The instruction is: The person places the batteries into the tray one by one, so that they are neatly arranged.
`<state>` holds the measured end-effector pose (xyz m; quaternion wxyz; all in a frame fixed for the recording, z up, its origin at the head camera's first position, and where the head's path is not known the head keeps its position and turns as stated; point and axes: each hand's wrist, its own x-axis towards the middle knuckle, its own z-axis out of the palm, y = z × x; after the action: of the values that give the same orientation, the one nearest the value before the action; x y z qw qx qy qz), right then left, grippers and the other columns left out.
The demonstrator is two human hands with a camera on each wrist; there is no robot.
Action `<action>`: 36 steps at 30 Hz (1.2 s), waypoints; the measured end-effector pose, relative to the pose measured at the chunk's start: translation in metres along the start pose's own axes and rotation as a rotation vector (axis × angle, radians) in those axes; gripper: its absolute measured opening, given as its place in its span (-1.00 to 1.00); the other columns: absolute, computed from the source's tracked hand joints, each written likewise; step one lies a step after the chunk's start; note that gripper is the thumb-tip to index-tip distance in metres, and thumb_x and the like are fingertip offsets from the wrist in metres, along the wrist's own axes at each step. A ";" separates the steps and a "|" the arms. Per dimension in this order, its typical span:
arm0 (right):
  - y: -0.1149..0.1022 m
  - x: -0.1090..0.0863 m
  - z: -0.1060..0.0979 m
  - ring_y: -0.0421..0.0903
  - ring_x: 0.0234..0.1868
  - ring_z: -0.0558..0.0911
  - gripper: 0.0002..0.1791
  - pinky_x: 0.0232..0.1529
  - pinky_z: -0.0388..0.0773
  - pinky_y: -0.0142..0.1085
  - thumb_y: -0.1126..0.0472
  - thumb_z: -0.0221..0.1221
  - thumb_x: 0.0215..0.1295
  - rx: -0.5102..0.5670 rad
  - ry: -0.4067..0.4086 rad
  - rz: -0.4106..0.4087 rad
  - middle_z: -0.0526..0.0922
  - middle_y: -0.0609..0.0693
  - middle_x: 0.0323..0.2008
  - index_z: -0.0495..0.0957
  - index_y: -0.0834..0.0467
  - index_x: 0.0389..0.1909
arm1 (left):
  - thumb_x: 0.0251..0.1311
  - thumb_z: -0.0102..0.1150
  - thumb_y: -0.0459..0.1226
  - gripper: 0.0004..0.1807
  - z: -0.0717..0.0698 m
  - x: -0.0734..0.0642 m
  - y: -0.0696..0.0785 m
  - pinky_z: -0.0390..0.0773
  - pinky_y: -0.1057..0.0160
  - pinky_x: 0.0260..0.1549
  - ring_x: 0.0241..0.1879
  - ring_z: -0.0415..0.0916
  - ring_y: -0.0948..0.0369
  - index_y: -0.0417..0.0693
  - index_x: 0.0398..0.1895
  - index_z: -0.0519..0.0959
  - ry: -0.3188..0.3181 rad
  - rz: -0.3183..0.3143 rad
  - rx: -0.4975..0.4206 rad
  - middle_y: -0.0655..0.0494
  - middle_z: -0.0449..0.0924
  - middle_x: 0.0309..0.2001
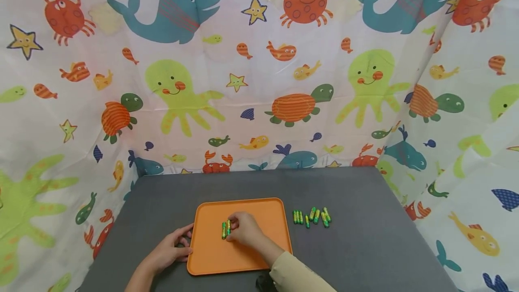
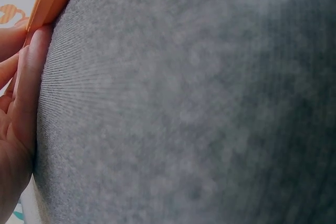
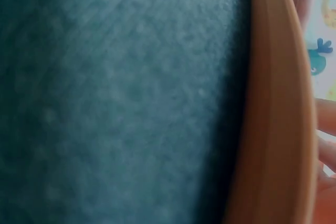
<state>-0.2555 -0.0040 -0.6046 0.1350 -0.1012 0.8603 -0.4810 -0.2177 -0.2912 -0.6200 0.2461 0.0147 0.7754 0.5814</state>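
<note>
In the head view an orange tray (image 1: 211, 256) lies on the grey table. My left hand (image 1: 166, 249) is at its left edge, the fingertips touching the rim; the left wrist view shows the fingers (image 2: 34, 66) against the tray's side. My right hand (image 1: 246, 230) is over the middle of the tray and pinches a small green and yellow battery (image 1: 228, 226) between thumb and fingers. Right beside it, to the left, a matching battery (image 1: 224, 230) is on the tray. In the right wrist view the tray's side wall hides most of the right hand.
To the right of the tray, several green and yellow batteries (image 1: 298, 217) lie in loose groups on the grey table (image 1: 348, 247). A curtain (image 1: 259, 116) printed with sea animals surrounds the table at the back and sides. A dark object (image 1: 265, 282) shows by the right sleeve.
</note>
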 end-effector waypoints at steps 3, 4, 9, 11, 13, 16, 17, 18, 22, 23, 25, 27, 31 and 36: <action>0.000 0.000 0.001 -0.21 -0.30 0.53 -0.36 -0.28 0.59 -0.29 0.42 0.56 -0.11 -0.010 -0.008 0.001 0.61 -0.07 -0.28 0.63 0.24 0.10 | 0.17 0.41 -0.31 -0.05 0.000 0.001 -0.001 0.68 0.05 -0.27 -0.13 0.45 0.06 -0.16 0.58 0.11 -0.002 0.001 0.008 -0.14 0.32 0.12; 0.001 0.000 0.001 -0.21 -0.30 0.53 -0.36 -0.28 0.59 -0.29 0.41 0.56 -0.11 -0.016 -0.011 0.000 0.60 -0.07 -0.28 0.62 0.24 0.11 | 0.17 0.41 -0.31 -0.05 0.000 0.001 -0.001 0.68 0.06 -0.27 -0.13 0.45 0.07 -0.16 0.58 0.11 -0.001 0.000 0.010 -0.14 0.33 0.11; 0.001 -0.001 0.001 -0.21 -0.28 0.54 -0.32 -0.25 0.60 -0.29 0.41 0.56 -0.10 -0.016 -0.016 -0.005 0.59 -0.07 -0.24 0.60 0.25 0.14 | 0.15 0.42 -0.32 -0.04 0.000 0.004 -0.001 0.68 0.05 -0.28 -0.15 0.45 0.07 -0.16 0.58 0.12 0.002 -0.001 0.008 -0.13 0.35 0.07; 0.002 -0.002 0.000 -0.21 -0.27 0.54 -0.31 -0.24 0.60 -0.29 0.40 0.56 -0.11 -0.011 -0.016 -0.007 0.59 -0.06 -0.22 0.59 0.25 0.16 | 0.14 0.43 -0.32 -0.04 0.001 0.004 0.000 0.68 0.05 -0.28 -0.16 0.46 0.07 -0.16 0.58 0.12 0.006 -0.007 0.010 -0.12 0.37 0.05; 0.003 -0.003 -0.001 -0.21 -0.27 0.54 -0.30 -0.25 0.60 -0.29 0.41 0.56 -0.12 -0.009 -0.016 -0.012 0.59 -0.06 -0.21 0.58 0.25 0.16 | 0.14 0.43 -0.32 -0.04 0.002 0.005 0.001 0.68 0.05 -0.28 -0.16 0.46 0.07 -0.16 0.58 0.13 0.010 -0.013 0.015 -0.12 0.37 0.04; 0.004 -0.004 -0.002 -0.19 -0.27 0.53 -0.29 -0.25 0.58 -0.28 0.41 0.57 -0.13 -0.002 -0.014 -0.015 0.59 -0.06 -0.20 0.58 0.24 0.15 | 0.15 0.43 -0.32 -0.05 0.002 0.004 0.001 0.68 0.06 -0.28 -0.15 0.46 0.07 -0.16 0.57 0.13 0.012 -0.019 0.022 -0.12 0.37 0.05; 0.004 -0.005 -0.003 -0.18 -0.27 0.53 -0.30 -0.26 0.58 -0.27 0.42 0.57 -0.13 0.001 -0.015 -0.016 0.59 -0.06 -0.19 0.59 0.23 0.15 | 0.15 0.43 -0.31 -0.05 0.002 0.004 0.001 0.68 0.06 -0.28 -0.15 0.46 0.07 -0.16 0.57 0.14 0.014 -0.019 0.025 -0.12 0.37 0.06; 0.004 -0.006 -0.004 -0.18 -0.27 0.53 -0.30 -0.26 0.58 -0.26 0.42 0.56 -0.13 0.003 -0.017 -0.017 0.59 -0.05 -0.19 0.59 0.23 0.15 | 0.15 0.43 -0.31 -0.05 0.002 0.004 0.001 0.68 0.06 -0.28 -0.15 0.45 0.07 -0.16 0.57 0.14 0.016 -0.020 0.028 -0.12 0.37 0.07; 0.003 -0.007 -0.006 -0.18 -0.27 0.52 -0.31 -0.26 0.56 -0.25 0.42 0.56 -0.11 0.005 -0.024 -0.022 0.60 -0.02 -0.18 0.58 0.22 0.14 | 0.15 0.43 -0.32 -0.05 0.002 0.002 -0.001 0.68 0.06 -0.27 -0.14 0.45 0.07 -0.16 0.57 0.14 0.022 -0.015 0.024 -0.12 0.35 0.08; 0.002 -0.007 -0.006 -0.17 -0.27 0.52 -0.31 -0.26 0.56 -0.25 0.42 0.56 -0.11 0.007 -0.026 -0.022 0.60 -0.02 -0.18 0.58 0.22 0.14 | 0.15 0.43 -0.32 -0.05 0.001 0.002 -0.001 0.68 0.05 -0.27 -0.14 0.45 0.07 -0.17 0.57 0.13 0.022 -0.014 0.020 -0.12 0.35 0.07; 0.002 -0.008 -0.006 -0.17 -0.27 0.52 -0.31 -0.26 0.56 -0.25 0.43 0.55 -0.11 0.012 -0.025 -0.020 0.59 -0.02 -0.18 0.58 0.22 0.14 | 0.15 0.42 -0.33 -0.04 0.001 0.001 -0.001 0.69 0.05 -0.26 -0.14 0.45 0.07 -0.18 0.58 0.12 0.015 -0.010 0.010 -0.12 0.35 0.07; 0.002 -0.007 -0.005 -0.16 -0.27 0.52 -0.31 -0.26 0.56 -0.25 0.45 0.54 -0.12 0.024 -0.023 -0.015 0.59 -0.02 -0.18 0.58 0.23 0.14 | 0.15 0.42 -0.33 -0.04 0.001 0.001 0.000 0.69 0.05 -0.26 -0.14 0.45 0.08 -0.19 0.58 0.11 0.011 -0.007 0.005 -0.12 0.35 0.06; 0.001 -0.007 -0.005 -0.16 -0.26 0.52 -0.31 -0.26 0.57 -0.25 0.48 0.53 -0.10 0.046 -0.025 0.004 0.58 -0.02 -0.17 0.57 0.22 0.16 | 0.16 0.41 -0.34 -0.05 0.002 0.001 0.001 0.68 0.06 -0.26 -0.14 0.45 0.08 -0.20 0.58 0.10 0.006 -0.003 0.001 -0.12 0.35 0.06; 0.000 -0.010 -0.005 -0.14 -0.25 0.57 -0.31 -0.23 0.59 -0.25 0.48 0.52 -0.09 0.040 -0.032 -0.002 0.61 0.00 -0.16 0.57 0.21 0.16 | 0.15 0.41 -0.33 -0.05 0.001 0.001 0.001 0.68 0.05 -0.27 -0.14 0.44 0.08 -0.19 0.58 0.11 0.012 -0.011 0.000 -0.12 0.34 0.08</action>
<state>-0.2479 0.0032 -0.6005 0.1501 -0.1071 0.8481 -0.4968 -0.2185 -0.2893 -0.6200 0.2446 0.0068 0.7769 0.5802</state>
